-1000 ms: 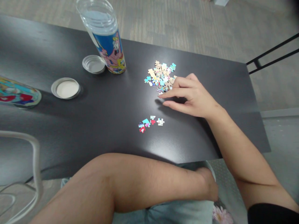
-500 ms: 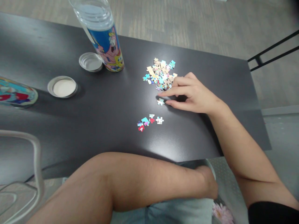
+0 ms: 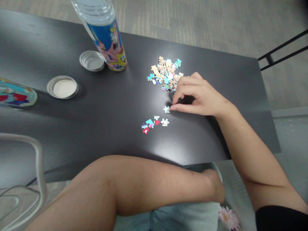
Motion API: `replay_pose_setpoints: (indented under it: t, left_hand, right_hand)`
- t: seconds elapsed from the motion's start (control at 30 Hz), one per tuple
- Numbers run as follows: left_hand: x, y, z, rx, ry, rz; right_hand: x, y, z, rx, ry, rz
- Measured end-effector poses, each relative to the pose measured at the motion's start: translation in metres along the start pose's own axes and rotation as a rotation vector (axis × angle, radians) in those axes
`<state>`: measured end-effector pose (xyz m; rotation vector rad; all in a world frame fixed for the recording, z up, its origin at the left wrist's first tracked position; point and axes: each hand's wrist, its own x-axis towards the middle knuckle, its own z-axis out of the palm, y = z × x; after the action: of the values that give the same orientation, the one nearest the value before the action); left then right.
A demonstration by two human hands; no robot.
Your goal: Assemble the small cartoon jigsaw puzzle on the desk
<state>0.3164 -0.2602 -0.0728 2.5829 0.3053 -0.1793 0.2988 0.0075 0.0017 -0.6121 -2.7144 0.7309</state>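
My right hand (image 3: 192, 96) is closed in a pinch, thumb and index fingertip at the right edge of a pale jigsaw puzzle piece (image 3: 166, 109). Just below it on the dark table lie a white puzzle piece (image 3: 165, 122), a red-and-white piece (image 3: 157, 120), a light-blue piece (image 3: 149, 123) and a red-and-blue piece (image 3: 145, 128). Beyond my fingers is a heap of puzzle pieces (image 3: 166, 73), some with their plain brown backs up; my knuckles cover its near right edge. My left hand is out of view.
A clear-topped cartoon tube (image 3: 110, 48) stands at the back, with a metal lid (image 3: 91, 61) beside it. Another lid (image 3: 63, 87) and a second cartoon tube (image 3: 16, 93) are on the left. My bent leg (image 3: 144, 179) crosses in front of the table (image 3: 108, 128).
My right index finger has curled in toward the thumb, closing on the pale puzzle piece. That piece has shifted slightly toward me and turned a little.
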Motion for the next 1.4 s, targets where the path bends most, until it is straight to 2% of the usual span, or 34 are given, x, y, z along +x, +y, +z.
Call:
replay_pose_setpoints:
  t: [0.07,0.13,0.37,0.47,0.57,0.77,0.93,1.07,1.23,1.4]
  left_hand:
    - [-0.002,-0.002,-0.004,-0.03,-0.078,0.137]
    - [-0.005,-0.004,-0.008,-0.044,-0.129,0.202]
    - [-0.006,-0.007,-0.016,-0.065,-0.208,0.241]
    - [-0.005,-0.005,-0.016,-0.079,-0.203,0.24]
    - [-0.005,-0.003,-0.012,-0.078,-0.171,0.233]
    - [-0.008,-0.002,-0.003,-0.031,-0.144,0.24]
    - [-0.013,-0.003,0.0,0.02,-0.139,0.254]
    - [-0.014,-0.004,-0.002,0.049,-0.159,0.264]
    - [-0.013,-0.004,0.002,0.079,-0.156,0.272]
    - [-0.008,-0.003,0.015,0.064,-0.085,0.261]
  right_hand:
    - [-0.001,0.003,-0.001,-0.003,0.023,-0.002]
    - [-0.001,0.004,0.001,-0.007,0.02,-0.007]
    - [0.004,-0.008,0.018,0.006,-0.007,-0.034]
    - [0.004,-0.013,0.015,-0.012,0.02,-0.043]
    - [-0.001,-0.005,-0.001,-0.089,0.137,-0.01]
    - [-0.016,0.036,-0.03,-0.17,0.393,0.149]
    - [-0.024,0.059,-0.033,-0.183,0.292,0.121]
    - [-0.028,0.073,-0.033,-0.183,0.275,0.048]
    - [-0.027,0.061,-0.041,-0.148,0.142,0.228]
    - [-0.021,0.045,-0.038,-0.137,0.143,0.293]
